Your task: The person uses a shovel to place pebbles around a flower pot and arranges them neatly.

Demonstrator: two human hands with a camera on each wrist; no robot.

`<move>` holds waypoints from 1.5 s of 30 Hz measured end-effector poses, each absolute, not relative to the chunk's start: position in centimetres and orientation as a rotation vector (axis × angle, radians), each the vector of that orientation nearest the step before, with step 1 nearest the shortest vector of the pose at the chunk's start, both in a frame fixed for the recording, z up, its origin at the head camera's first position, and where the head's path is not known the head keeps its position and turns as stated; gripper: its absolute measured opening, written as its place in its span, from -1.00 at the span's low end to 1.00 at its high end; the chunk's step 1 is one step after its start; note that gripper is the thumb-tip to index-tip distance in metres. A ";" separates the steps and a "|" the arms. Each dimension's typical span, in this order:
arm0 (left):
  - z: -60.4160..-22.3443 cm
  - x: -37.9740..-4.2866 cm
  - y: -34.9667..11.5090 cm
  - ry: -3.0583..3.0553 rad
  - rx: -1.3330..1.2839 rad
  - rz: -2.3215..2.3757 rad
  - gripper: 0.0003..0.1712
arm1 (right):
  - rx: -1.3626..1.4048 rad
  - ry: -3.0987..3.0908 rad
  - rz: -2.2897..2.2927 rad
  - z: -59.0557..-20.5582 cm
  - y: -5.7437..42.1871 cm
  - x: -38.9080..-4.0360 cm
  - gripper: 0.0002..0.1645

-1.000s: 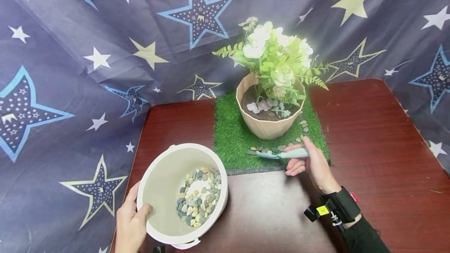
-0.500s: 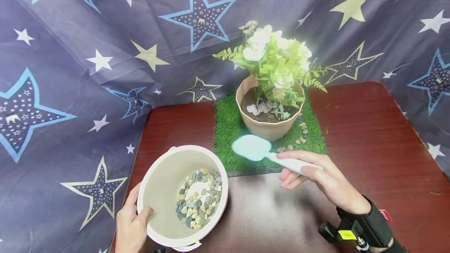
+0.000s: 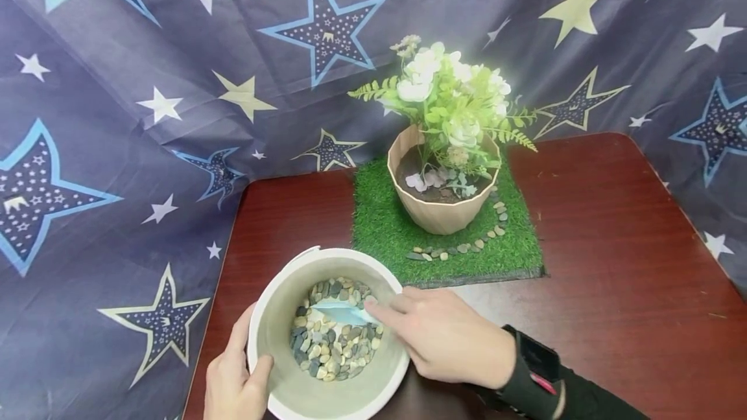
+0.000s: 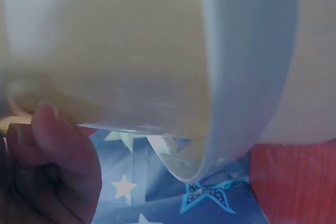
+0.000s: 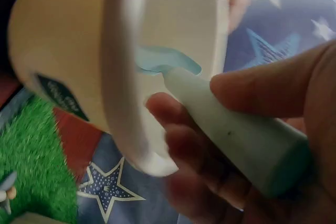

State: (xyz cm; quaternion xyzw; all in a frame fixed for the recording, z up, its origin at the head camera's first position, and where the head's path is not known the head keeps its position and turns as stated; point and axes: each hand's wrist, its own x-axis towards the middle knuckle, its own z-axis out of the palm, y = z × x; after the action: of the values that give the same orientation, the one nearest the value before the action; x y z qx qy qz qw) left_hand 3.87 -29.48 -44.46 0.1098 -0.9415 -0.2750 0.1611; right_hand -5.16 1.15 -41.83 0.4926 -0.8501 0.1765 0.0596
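Note:
My left hand (image 3: 236,374) grips the pale bucket (image 3: 277,342) at its left rim, thumb over the edge on the inner wall. The bucket is tipped so its inside shows, and many grey and tan pebbles (image 3: 332,352) lie on its bottom. My right hand (image 3: 452,342) reaches over the right rim, holding a light blue garden trowel (image 3: 344,313) by the handle. The blade is inside the bucket, above or touching the pebbles; I cannot tell which. In the right wrist view, thumb and fingers wrap the pale trowel handle (image 5: 226,124).
Behind the bucket, a square of artificial grass (image 3: 373,225) lies on the reddish table (image 3: 613,232). On it stands a faceted beige flowerpot (image 3: 440,212) with white flowers (image 3: 463,125). A curved row of pebbles (image 3: 498,232) runs around the pot's front right. A star-patterned cloth (image 3: 192,70) hangs behind.
My right hand lifts the trowel off the grass by the pebble row and brings it left and down into the bucket. The bucket shifts slightly right, still in my left hand.

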 end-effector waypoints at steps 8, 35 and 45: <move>-43.9 4.3 -27.8 -2.687 0.224 -0.743 -0.01 | 1.446 -2.605 0.118 -44.0 -1.7 -5.8 -0.40; -44.1 4.2 -27.5 -2.607 0.177 -0.740 -0.03 | 1.660 -2.685 0.122 -45.0 -3.6 -6.4 -0.82; -44.0 3.9 -27.4 -2.628 0.204 -0.741 -0.01 | 1.748 -2.664 0.288 -45.8 -3.6 -6.9 -0.83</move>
State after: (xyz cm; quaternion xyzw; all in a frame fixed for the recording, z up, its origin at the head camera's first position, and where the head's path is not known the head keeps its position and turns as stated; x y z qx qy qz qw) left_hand 3.88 -27.41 -44.04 0.0730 -0.9404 -0.2652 0.2001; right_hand -6.95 -3.59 -45.76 0.5461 -0.8324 0.0900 -0.0290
